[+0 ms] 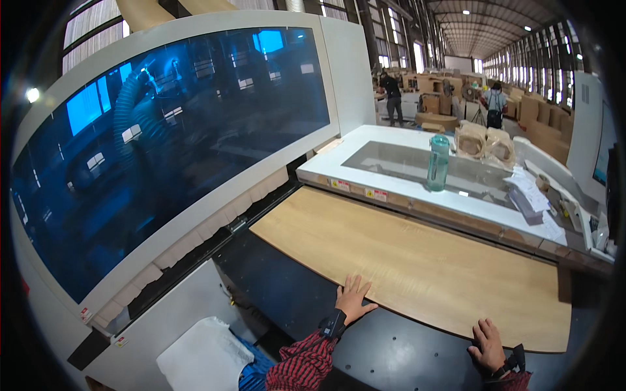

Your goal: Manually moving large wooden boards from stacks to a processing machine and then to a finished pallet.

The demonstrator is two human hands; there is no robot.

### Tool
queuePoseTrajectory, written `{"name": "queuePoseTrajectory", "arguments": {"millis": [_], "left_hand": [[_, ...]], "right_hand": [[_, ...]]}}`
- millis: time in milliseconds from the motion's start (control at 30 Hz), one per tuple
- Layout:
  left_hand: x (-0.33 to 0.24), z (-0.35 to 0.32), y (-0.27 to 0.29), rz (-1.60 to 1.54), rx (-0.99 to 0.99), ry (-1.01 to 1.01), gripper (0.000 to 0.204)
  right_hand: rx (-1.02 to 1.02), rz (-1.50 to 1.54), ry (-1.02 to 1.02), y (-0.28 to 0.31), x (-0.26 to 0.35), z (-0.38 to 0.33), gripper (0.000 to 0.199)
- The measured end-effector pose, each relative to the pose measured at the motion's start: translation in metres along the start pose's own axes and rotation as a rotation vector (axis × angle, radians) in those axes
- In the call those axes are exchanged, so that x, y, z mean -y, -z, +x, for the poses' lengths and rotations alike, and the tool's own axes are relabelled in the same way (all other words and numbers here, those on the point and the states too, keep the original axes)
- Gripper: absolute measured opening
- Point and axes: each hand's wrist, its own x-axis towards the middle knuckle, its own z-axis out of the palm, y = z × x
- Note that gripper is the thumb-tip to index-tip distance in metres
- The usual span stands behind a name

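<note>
A long wood-grain board (424, 264) lies flat on the dark machine table (398, 348), its far edge along the white machine housing. My left hand (353, 301) rests at the board's near edge, fingers spread on its surface and thumb stretched to the right. Farther right, my right hand (489, 347) touches the same near edge, its fingertips on the board and its fingers apart. Neither hand grips anything. Both wrists wear black straps, and the sleeves are red and black plaid.
A large machine hood with a dark blue window (182, 143) stands at the left. On the white housing (365, 140) are a teal bottle (439, 163), wrapped rolls (482, 142) and papers (529, 195). White cloth (202, 355) lies lower left. Two people stand in the background among cartons.
</note>
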Motion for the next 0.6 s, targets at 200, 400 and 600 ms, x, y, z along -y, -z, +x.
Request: {"name": "queuePoseTrajectory", "arguments": {"millis": [200,400,600], "left_hand": [[0.017,0.035,0.012,0.031,0.005,0.018,0.081],[0.047,0.063,0.017,0.041,-0.009,0.018,0.084],[0.081,0.073,0.021,0.060,-0.020,0.007,0.083]], "right_hand": [[-0.140,0.000,-0.084,-0.019,0.014,0.032,0.052],[-0.184,-0.002,-0.083,-0.030,0.021,0.073,0.051],[-0.142,-0.022,-0.145,-0.041,0.043,0.098,0.048]]}}
